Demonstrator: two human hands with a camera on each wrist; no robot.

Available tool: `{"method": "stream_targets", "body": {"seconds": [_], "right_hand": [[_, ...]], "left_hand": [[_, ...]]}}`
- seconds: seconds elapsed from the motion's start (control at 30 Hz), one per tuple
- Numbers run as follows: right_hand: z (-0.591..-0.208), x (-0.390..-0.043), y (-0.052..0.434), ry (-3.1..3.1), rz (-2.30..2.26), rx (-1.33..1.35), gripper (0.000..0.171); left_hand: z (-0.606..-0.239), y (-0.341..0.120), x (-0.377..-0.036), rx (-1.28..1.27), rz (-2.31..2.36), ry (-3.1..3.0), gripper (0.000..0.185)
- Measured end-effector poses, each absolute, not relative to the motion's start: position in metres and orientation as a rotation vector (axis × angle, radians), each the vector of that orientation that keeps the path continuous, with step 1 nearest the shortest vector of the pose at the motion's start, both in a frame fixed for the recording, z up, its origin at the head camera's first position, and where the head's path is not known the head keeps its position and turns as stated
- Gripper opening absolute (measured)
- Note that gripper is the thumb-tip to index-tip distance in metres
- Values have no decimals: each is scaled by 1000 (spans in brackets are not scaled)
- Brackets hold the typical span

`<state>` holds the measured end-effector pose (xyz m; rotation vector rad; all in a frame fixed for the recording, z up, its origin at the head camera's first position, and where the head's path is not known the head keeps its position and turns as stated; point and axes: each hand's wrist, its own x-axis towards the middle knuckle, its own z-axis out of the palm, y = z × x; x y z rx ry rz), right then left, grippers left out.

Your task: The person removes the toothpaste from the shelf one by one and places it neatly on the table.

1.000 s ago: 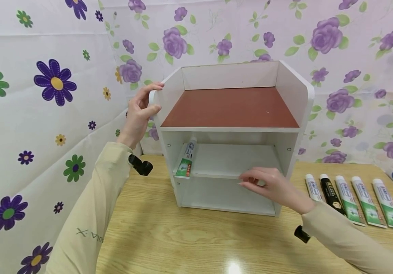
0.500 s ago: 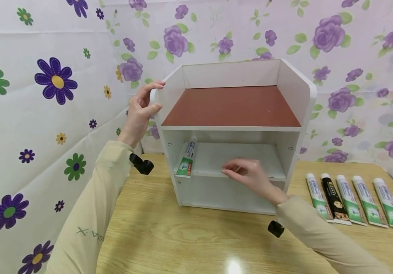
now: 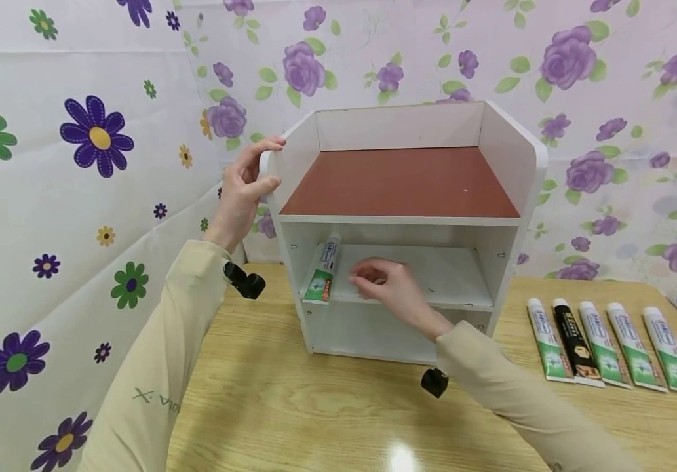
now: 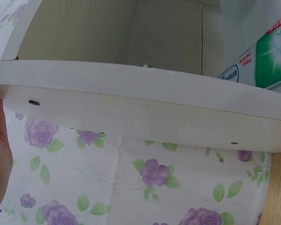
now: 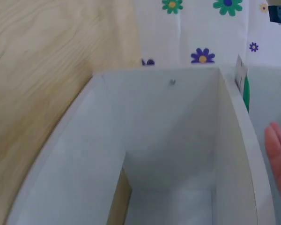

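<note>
We steady the white wooden shelf unit [image 3: 400, 229] with our left hand [image 3: 242, 193], fingers curled round its 9 o'clock wall. Our right hand [image 3: 386, 285] hovers over the middle shelf, fingers loosely bent and holding nothing, just at 3 o'clock of the green-and-white toothpaste tube [image 3: 322, 274] lying there. We judge a tube was just placed; next comes fetching another from the row of tubes [image 3: 609, 347] on the desk [image 3: 326, 419].

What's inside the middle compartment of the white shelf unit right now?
One toothpaste tube lies at the left end of the middle shelf. The right hand reaches in beside it, covering part of the shelf.
</note>
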<state>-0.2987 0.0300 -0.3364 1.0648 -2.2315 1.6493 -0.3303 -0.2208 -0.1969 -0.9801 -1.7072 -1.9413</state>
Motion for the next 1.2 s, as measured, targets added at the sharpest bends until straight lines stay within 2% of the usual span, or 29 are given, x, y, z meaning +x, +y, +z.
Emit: {"method": "stream_targets", "body": {"seconds": [0.53, 1.03, 1.2], "right_hand": [[-329, -302, -19, -2502, 1558, 813, 27], [-314, -302, -46, -2697, 1142, 769, 32], [-310, -301, -51, -2726, 1227, 750, 31]], "left_hand": [[-195, -220, -331, -995, -1950, -1705, 42], [-196, -221, -328, -992, -1947, -1703, 41], [-196, -220, -329, -997, -1953, -1695, 42]]}}
